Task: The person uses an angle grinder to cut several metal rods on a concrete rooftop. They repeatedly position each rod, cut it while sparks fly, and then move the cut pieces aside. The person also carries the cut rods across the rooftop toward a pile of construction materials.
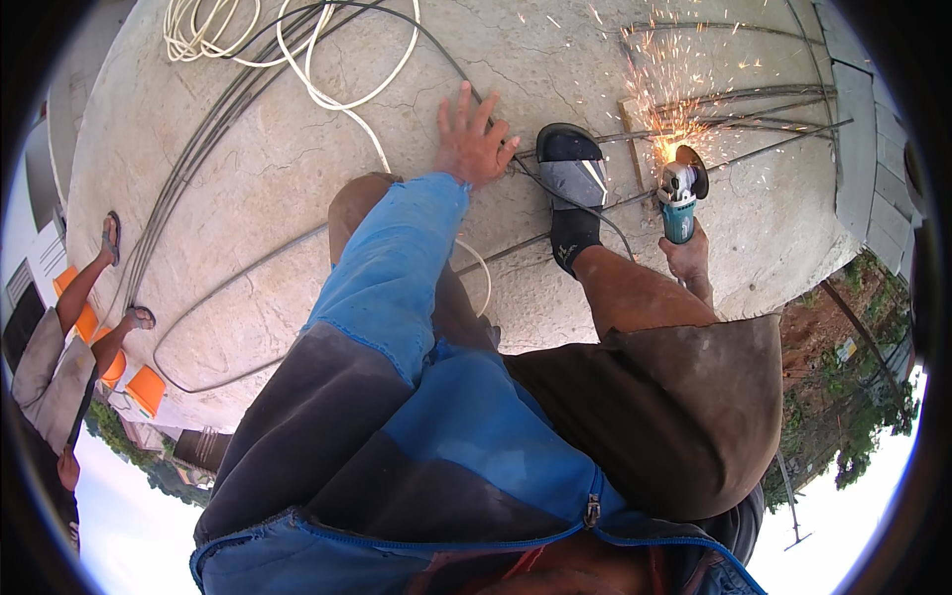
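My right hand (686, 253) grips the teal and silver angle grinder (678, 203), whose disc sprays orange sparks upward over thin steel rods (746, 94). A short wooden strip (633, 149) lies under the rods beside the grinder; the exact cutting point is hidden by glare. My left hand (474, 144) is spread on the concrete, fingers apart, at a dark cable or rod that runs past it. My foot in a grey and black shoe (573, 169) stands between my left hand and the grinder, among the rods and cable.
White cable (347, 104) lies coiled at top left beside long bent rods (186, 169). Another person's sandaled feet (139, 317) are at the left, near orange objects (146, 390). The concrete slab (268, 198) has curved edges in this view, with soil and greenery (823, 367) beyond at right.
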A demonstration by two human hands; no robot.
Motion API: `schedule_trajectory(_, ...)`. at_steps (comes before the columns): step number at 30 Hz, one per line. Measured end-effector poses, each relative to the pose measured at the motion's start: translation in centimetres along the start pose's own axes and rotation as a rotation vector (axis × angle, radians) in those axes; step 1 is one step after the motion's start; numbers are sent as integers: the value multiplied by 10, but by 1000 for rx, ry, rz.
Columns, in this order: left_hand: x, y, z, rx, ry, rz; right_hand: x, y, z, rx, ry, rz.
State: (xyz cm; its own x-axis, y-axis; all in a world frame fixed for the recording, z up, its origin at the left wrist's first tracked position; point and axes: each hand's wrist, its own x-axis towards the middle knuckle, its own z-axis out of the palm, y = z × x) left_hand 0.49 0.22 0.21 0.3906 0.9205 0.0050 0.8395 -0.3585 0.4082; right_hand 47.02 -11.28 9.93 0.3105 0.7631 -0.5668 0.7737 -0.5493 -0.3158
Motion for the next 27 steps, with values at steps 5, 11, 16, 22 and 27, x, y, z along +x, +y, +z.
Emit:
schedule_trajectory(5, 0, 0, 2, -9, 4, 4, 0, 3, -1, -1, -4, 8)
schedule_trajectory(11, -1, 0, 0, -8, 10, 0, 3, 2, 0, -4, -6, -6)
schedule_trajectory(16, 1, 0, 2, -12, 22, 8, -1, 1, -1, -6, 3, -5)
schedule_trajectory(22, 0, 0, 2, -2, 30, 12, 0, -1, -1, -3, -8, 13)
schedule_trajectory(27, 0, 0, 2, -3, 22, 5, 0, 0, 0, 19, -6, 1)
